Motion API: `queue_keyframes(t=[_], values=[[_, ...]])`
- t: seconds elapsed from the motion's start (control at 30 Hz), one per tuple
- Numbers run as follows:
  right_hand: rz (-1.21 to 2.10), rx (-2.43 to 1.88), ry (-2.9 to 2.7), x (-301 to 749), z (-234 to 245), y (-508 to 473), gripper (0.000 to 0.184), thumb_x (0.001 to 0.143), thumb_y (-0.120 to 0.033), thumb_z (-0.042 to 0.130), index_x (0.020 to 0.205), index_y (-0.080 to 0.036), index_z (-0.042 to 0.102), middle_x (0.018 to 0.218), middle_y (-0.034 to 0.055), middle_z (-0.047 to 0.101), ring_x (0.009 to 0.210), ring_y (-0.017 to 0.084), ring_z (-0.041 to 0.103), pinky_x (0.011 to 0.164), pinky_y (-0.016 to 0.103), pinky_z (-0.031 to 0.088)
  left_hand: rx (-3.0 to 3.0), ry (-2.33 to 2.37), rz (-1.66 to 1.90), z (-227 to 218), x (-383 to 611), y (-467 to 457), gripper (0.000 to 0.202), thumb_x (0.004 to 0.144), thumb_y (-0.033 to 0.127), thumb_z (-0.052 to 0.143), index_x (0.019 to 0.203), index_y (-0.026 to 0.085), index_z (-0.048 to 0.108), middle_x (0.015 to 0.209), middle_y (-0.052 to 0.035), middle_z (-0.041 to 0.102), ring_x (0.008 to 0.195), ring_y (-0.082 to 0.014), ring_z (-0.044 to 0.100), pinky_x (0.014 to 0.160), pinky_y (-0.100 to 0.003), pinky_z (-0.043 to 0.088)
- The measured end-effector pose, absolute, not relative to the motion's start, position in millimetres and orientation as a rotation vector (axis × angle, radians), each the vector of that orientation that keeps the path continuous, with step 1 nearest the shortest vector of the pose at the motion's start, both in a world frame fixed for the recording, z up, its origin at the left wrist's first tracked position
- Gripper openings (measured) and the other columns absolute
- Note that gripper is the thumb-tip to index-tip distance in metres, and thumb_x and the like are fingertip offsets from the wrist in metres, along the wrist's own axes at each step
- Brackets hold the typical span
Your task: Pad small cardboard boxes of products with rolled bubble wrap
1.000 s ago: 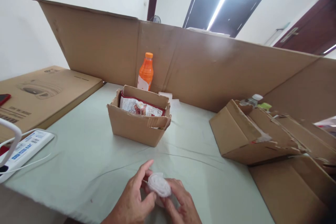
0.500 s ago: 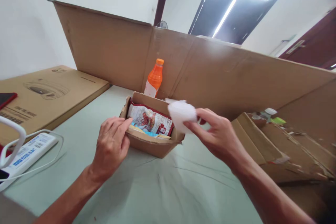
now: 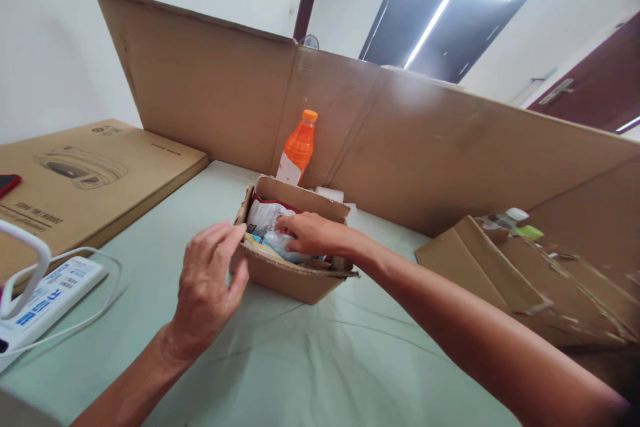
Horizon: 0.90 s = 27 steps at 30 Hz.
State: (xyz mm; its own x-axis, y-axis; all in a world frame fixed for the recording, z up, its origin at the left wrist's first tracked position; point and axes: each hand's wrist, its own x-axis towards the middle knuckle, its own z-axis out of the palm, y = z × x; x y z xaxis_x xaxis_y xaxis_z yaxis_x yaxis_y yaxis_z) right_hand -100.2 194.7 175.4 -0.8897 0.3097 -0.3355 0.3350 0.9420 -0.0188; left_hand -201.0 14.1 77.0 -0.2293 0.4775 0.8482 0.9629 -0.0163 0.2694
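Note:
A small open cardboard box stands on the pale green table cover. It holds a red and white snack packet and other wrappers. My right hand reaches into the box from the right and its fingers press a white crumpled bundle down onto the packets. My left hand rests at the box's near left corner, fingers apart on the rim and thumb against the front wall. An orange drink bottle stands upright just behind the box.
A tall cardboard screen walls off the back. A large flat carton lies left with a red phone on it; a white power strip sits near it. Torn boxes and a clear bottle are at right.
Both hands held the white bundle near the table's front edge. The left hand went to the box's corner; the right carried the bundle over the box and down into it.

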Motion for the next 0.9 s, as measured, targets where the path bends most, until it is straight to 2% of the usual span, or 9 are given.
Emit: queue_keyframes(t=[0.13,0.23,0.3,0.37,0.47,0.63,0.73,0.8,0.9], values=[[-0.256,0.77,3.189,-26,198,198,0.031,0.091,-0.022,0.056,0.119,-0.023,0.068,0.118,0.0046,0.073,0.102,0.021,0.067,0.085,0.031,0.05,-1.349,-1.861,-1.381,67,-203,1,0.061,0.088,0.016,0.062,0.146,0.019,0.042,0.136,-0.0156,0.054,0.127,-0.0298,0.053,0.109,-0.049,0.045],[-0.374,1.337,3.364,47,181,193,0.026,0.093,-0.036,0.054,0.103,-0.022,0.072,0.1,0.0055,0.077,0.087,0.022,0.069,0.074,0.032,0.053,-1.342,-2.12,-1.564,49,-205,-9,0.053,0.09,0.026,0.059,0.142,0.024,0.047,0.138,-0.012,0.054,0.124,-0.029,0.057,0.107,-0.051,0.047],[-0.575,1.523,3.295,80,150,186,0.028,0.09,-0.042,0.055,0.098,-0.021,0.072,0.093,0.0063,0.077,0.083,0.022,0.069,0.066,0.031,0.053,-1.335,-2.28,-1.708,37,-205,-12,0.051,0.089,0.032,0.058,0.139,0.026,0.049,0.14,-0.0109,0.053,0.121,-0.0289,0.058,0.102,-0.051,0.051],[-0.824,1.519,3.193,88,112,176,0.035,0.086,-0.043,0.058,0.111,-0.021,0.068,0.102,0.0084,0.076,0.084,0.023,0.069,0.062,0.031,0.053,-1.275,-2.378,-1.885,29,-205,-8,0.057,0.087,0.036,0.06,0.141,0.027,0.046,0.145,-0.0114,0.05,0.123,-0.0294,0.057,0.1,-0.051,0.053],[-1.102,1.375,3.113,63,71,163,0.05,0.083,-0.038,0.059,0.129,-0.019,0.057,0.114,0.0107,0.071,0.09,0.023,0.068,0.067,0.032,0.054,-1.14,-2.45,-2.147,29,-203,6,0.071,0.082,0.037,0.063,0.146,0.026,0.037,0.151,-0.0131,0.045,0.132,-0.0306,0.05,0.102,-0.051,0.051],[-1.096,1.323,3.175,46,63,147,0.051,0.082,-0.031,0.06,0.13,-0.018,0.052,0.106,0.009,0.07,0.077,0.02,0.065,0.077,0.037,0.055,-1.124,-2.466,-2.302,36,-189,31,0.08,0.074,0.034,0.066,0.146,0.018,0.036,0.132,-0.0147,0.059,0.126,-0.0314,0.056,0.104,-0.052,0.048],[-0.932,1.409,3.241,103,57,128,0.045,0.083,-0.034,0.063,0.125,-0.019,0.056,0.106,0.0094,0.071,0.085,0.024,0.068,0.08,0.037,0.056,-1.31,-2.447,-2.333,29,-161,33,0.078,0.076,0.035,0.065,0.147,0.019,0.036,0.134,-0.0144,0.058,0.125,-0.0298,0.057,0.104,-0.05,0.049],[-0.824,1.583,3.202,157,45,109,0.045,0.084,-0.041,0.065,0.124,-0.02,0.059,0.113,0.0118,0.07,0.1,0.029,0.068,0.088,0.04,0.056,-1.493,-2.455,-2.358,20,-138,29,0.074,0.08,0.036,0.063,0.147,0.021,0.036,0.139,-0.0138,0.055,0.127,-0.0283,0.055,0.105,-0.048,0.049],[-0.888,1.907,3.003,227,24,78,0.074,0.081,-0.061,0.067,0.138,-0.018,0.052,0.133,0.0185,0.063,0.125,0.037,0.058,0.102,0.049,0.05,-1.76,-2.485,-2.277,9,-110,17,0.065,0.083,0.036,0.061,0.145,0.026,0.041,0.142,-0.0117,0.053,0.127,-0.0263,0.056,0.102,-0.044,0.052]])
